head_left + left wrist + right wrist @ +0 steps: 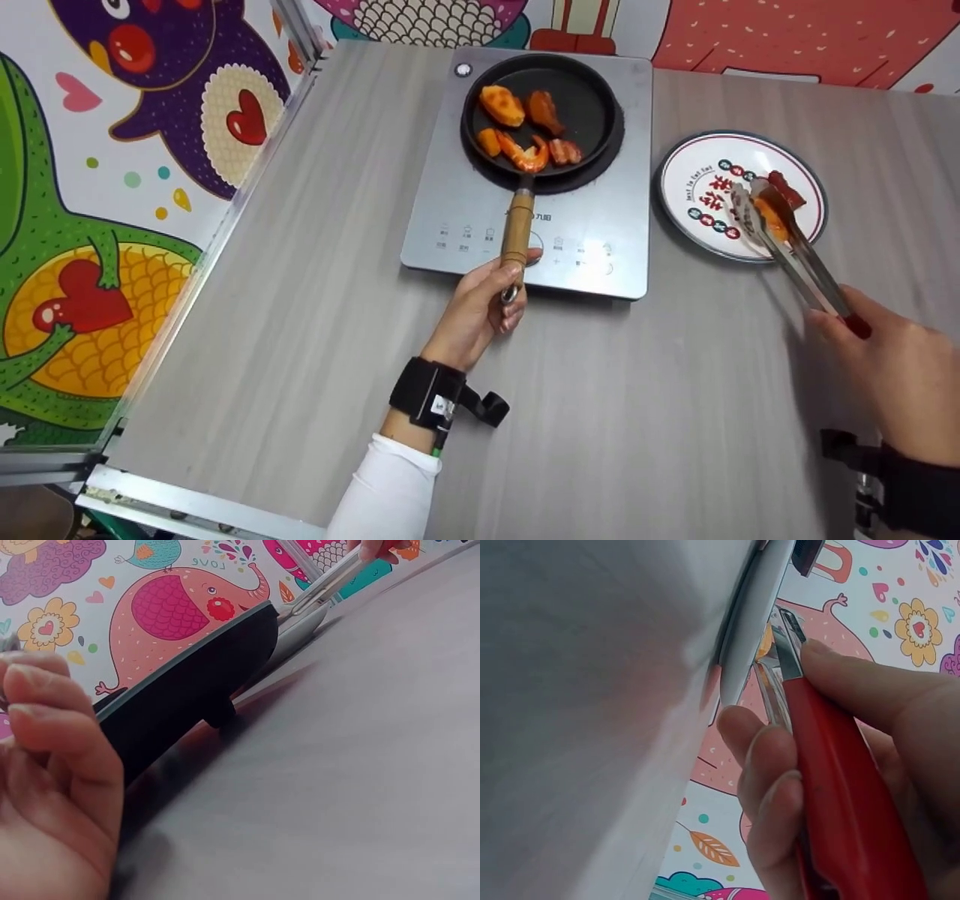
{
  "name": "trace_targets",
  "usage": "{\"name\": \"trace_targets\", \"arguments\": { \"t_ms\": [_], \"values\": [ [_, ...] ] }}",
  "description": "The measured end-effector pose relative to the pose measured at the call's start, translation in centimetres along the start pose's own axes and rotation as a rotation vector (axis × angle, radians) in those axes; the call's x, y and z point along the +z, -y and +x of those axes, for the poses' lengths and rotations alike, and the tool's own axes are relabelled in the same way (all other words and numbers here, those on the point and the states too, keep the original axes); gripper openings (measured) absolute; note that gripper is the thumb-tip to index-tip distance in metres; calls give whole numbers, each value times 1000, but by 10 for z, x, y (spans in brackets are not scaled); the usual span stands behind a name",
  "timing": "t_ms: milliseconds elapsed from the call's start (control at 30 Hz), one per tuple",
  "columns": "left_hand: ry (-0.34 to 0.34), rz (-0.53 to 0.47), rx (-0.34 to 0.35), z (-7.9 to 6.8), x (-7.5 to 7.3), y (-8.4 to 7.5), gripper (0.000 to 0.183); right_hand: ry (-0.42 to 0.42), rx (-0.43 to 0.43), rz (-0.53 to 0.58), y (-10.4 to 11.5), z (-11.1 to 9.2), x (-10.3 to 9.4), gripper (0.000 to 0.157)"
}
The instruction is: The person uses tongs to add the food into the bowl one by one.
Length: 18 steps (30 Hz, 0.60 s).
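Note:
My left hand (480, 304) grips the wooden handle (517, 225) of a black frying pan (581, 97). In the pan lie an orange slice (502, 106), a shrimp (525, 156), a striped bacon-like piece (565, 151), a brown piece (544, 111) and a small orange chunk (489, 142). My right hand (892, 360) holds metal tongs (817, 264) by their red handles (847, 795). Low over the round white plate (690, 161), the tong tips stand either side of an orange piece (771, 219). A dark red piece (787, 191) lies on the plate beside them.
Under the pan is a silver induction cooker (435, 187), its control marks along the near side. The plate stands to its right on the grey wood-grain table (300, 262). A metal frame edge (202, 502) borders the table at left and front. Cartoon-printed panels (169, 150) rise behind and left.

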<state>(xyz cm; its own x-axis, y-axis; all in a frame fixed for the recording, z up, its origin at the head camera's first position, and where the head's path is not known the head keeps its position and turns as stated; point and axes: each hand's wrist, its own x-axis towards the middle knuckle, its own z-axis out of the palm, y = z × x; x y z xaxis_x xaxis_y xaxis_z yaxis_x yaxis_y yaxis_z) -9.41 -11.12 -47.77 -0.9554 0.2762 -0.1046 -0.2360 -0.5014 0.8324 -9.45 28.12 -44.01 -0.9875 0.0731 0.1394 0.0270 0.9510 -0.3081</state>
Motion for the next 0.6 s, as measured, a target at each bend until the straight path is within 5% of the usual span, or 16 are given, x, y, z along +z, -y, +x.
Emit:
{"name": "trace_targets", "arguments": {
  "t_ms": [600],
  "values": [
    [19, -14, 10, 0, -2, 2, 47, -104, -131, 52, 17, 8, -6, 35]
  ]
}}
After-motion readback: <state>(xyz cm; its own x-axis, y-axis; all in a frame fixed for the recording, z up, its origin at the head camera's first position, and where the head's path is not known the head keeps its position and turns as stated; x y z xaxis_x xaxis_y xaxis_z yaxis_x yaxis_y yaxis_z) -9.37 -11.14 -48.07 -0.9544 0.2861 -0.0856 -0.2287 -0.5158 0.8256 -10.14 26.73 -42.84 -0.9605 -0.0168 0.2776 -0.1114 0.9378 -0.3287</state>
